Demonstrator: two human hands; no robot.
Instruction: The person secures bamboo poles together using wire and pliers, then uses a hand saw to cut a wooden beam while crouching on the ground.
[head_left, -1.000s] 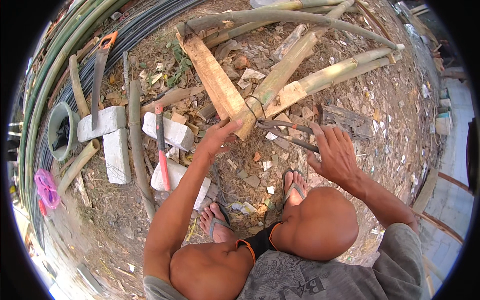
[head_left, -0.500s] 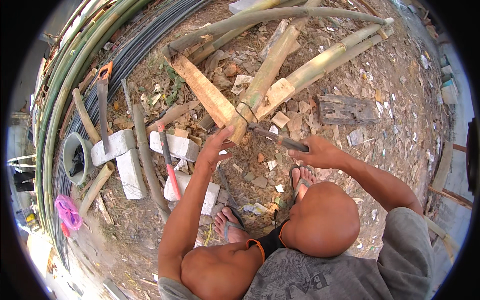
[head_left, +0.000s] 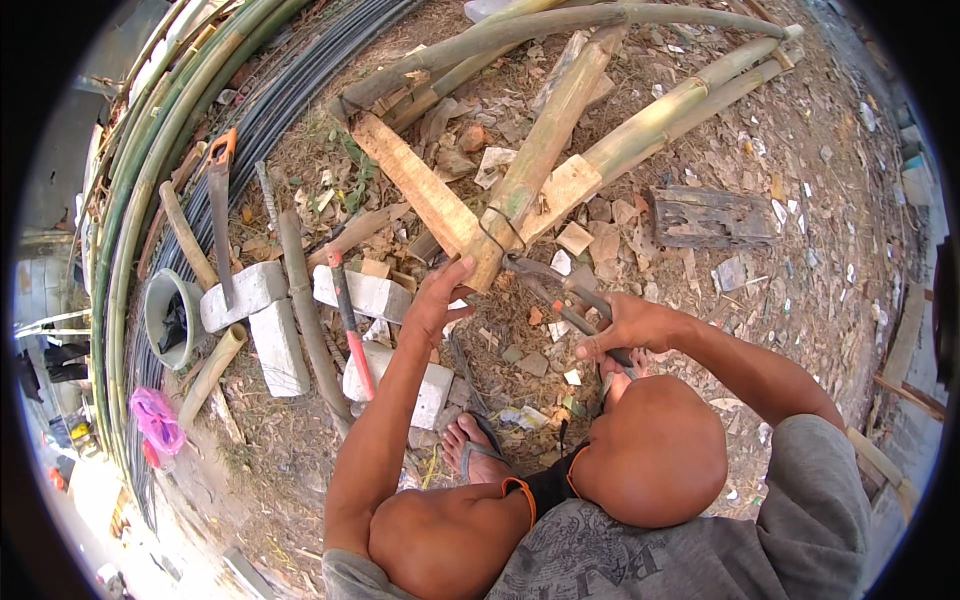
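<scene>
My left hand [head_left: 437, 305] grips the near end of a short bamboo pole [head_left: 555, 125], its thumb lying along the pole's edge. That pole crosses the end of a pale wooden plank [head_left: 415, 180], and a dark wire [head_left: 497, 226] loops round the joint. In my right hand [head_left: 635, 330] is a pair of pincers [head_left: 537, 276], with their handles spread apart and their jaws at the wire on the pole's right side. Whether the jaws are closed on the wire is too small to tell. Longer bamboo poles [head_left: 660, 115] stretch away to the far right from the joint.
Left of me lie a hammer [head_left: 351, 325] with a red grip, white blocks [head_left: 278, 345], a handsaw [head_left: 220, 220], and a bucket [head_left: 173, 320]. Bundled dark rods [head_left: 265, 80] and green bamboo curve along the far left. A weathered wood block [head_left: 712, 217] rests on littered ground at right.
The pincers' handles have opened from close together to apart, and my right hand has shifted slightly down and right. My left hand stays at the pole's end. The whole view has shifted slightly.
</scene>
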